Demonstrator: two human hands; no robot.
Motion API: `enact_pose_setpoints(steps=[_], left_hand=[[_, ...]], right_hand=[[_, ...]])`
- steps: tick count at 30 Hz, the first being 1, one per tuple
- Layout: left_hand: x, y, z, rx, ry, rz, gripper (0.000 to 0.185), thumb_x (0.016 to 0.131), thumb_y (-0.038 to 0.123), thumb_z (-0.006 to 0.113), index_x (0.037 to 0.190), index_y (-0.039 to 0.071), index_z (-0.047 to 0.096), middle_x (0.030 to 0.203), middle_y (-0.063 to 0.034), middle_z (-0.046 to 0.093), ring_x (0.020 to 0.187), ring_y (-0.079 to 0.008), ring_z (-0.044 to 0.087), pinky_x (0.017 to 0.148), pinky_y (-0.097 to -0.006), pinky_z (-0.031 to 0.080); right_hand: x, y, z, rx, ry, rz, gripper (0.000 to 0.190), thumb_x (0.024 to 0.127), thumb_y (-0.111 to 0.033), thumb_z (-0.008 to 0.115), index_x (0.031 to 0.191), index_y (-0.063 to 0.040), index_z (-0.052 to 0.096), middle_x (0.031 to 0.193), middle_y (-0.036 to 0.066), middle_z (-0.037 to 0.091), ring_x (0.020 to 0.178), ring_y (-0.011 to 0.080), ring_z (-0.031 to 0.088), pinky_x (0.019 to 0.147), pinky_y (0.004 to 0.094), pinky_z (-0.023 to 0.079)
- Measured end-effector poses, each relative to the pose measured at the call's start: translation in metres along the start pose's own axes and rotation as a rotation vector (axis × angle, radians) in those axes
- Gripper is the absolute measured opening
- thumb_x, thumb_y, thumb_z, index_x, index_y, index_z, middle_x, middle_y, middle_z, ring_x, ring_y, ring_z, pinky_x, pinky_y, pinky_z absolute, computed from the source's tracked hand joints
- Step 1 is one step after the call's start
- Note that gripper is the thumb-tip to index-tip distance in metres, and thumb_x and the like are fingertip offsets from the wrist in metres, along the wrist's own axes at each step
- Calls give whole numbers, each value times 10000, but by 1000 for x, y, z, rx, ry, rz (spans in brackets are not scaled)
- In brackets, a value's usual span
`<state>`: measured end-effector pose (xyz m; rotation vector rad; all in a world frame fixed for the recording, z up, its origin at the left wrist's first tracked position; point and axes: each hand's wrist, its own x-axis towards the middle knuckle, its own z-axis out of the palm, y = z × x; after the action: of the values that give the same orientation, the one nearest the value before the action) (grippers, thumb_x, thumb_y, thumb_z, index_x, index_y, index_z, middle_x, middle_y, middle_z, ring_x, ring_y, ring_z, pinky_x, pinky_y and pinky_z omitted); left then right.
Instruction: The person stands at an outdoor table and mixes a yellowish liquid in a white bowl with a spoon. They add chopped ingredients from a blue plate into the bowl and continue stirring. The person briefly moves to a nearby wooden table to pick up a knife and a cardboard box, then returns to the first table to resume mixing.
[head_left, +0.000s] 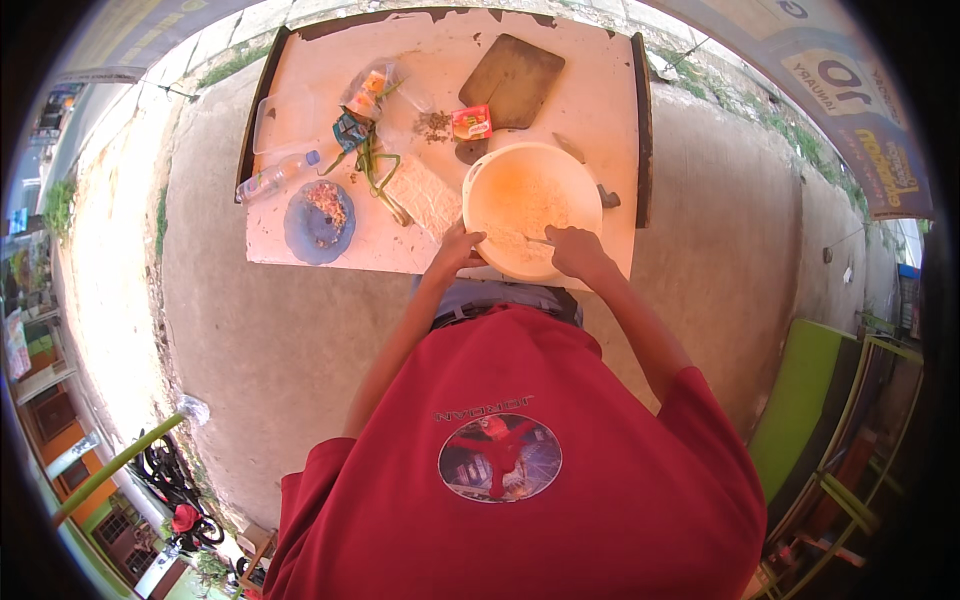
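Note:
A cream plastic basin stands at the table's near edge, right in front of me. Pale, crumbly or floury food lies across its bottom. At the basin's left rim is my left hand, thumb against the wall and fingers lower down outside. My right hand is closed around the handle of a metal utensil, probably a spoon or fork, whose tip is in the food. Just left of the basin lies a wrapped pale slab. A blue scalloped plate holds a reddish chopped mixture.
On the white table are a dark cutting board, a red packet, a round dark stone-like piece, green stalks, a teal sachet, a plastic bottle and a clear container. A dark handle shows right of the basin.

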<state>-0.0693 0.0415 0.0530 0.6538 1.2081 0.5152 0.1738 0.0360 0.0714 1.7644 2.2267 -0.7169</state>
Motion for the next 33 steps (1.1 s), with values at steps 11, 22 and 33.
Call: enact_pose_setpoints(steps=[11,22,33], left_hand=[[45,-38,-6,-168,-91,-216,491,861,83,492,1312,-79,386,1269,-198,540,1051,-294,632,865,-396,570],[50,-31,-1,-144,-103,-266,483,812,0,520,1277,-84,419,1226,-204,547,1097,-313,606,878,-434,573],[42,-26,3,192,294,215,548,799,50,574,1301,-43,376,1066,-274,611,810,-379,687,562,-422,607]], right_hand=[[62,14,-42,-356,460,-140,249,805,-40,555,1033,-41,656,758,116,647,701,286,653,619,405,512],[33,8,45,379,-33,228,213,820,-201,576,927,-121,743,884,131,706,888,308,679,770,420,526],[19,-16,25,133,209,93,157,799,-94,551,937,-50,612,746,195,658,741,367,668,667,466,519]])
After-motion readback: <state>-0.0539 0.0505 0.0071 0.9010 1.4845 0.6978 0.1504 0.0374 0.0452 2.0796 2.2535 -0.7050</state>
